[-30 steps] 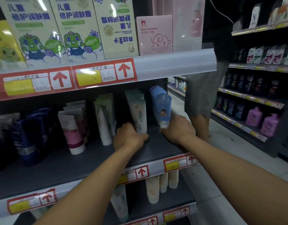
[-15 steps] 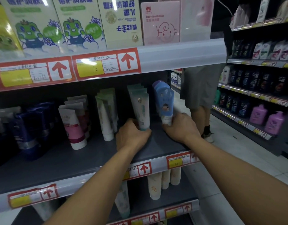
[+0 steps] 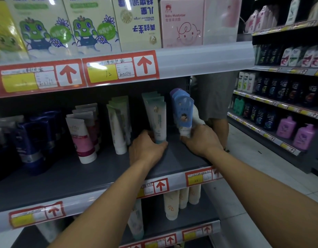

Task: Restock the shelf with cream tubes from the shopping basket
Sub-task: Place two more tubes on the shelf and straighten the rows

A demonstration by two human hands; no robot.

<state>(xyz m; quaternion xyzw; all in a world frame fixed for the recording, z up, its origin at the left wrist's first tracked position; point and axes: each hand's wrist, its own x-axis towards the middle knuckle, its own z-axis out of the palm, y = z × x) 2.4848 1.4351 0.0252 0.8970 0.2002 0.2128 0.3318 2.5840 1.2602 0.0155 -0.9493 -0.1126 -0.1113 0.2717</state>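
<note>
— Where are the tubes?

— The teal-capped tube (image 3: 158, 122) stands cap-down on the middle shelf (image 3: 83, 176); my left hand (image 3: 145, 149) curls round its base. My right hand (image 3: 199, 140) pinches the blue tube (image 3: 183, 113) beside it.

— Why low?

— I judge it steadies them upright, fronting each row.

— The shelf (image 3: 79, 176), what is it like?
— Dark grey, matt and smooth, looks like painted metal. Its edge strip (image 3: 204, 58) is glossy clear plastic over paper price labels (image 3: 118, 70).
— And the tubes?
— Smooth soft plastic: the teal tube (image 3: 158, 119) and blue tube (image 3: 184, 113) have a slight sheen. The boxes (image 3: 136, 22) above are glossy card.
</note>
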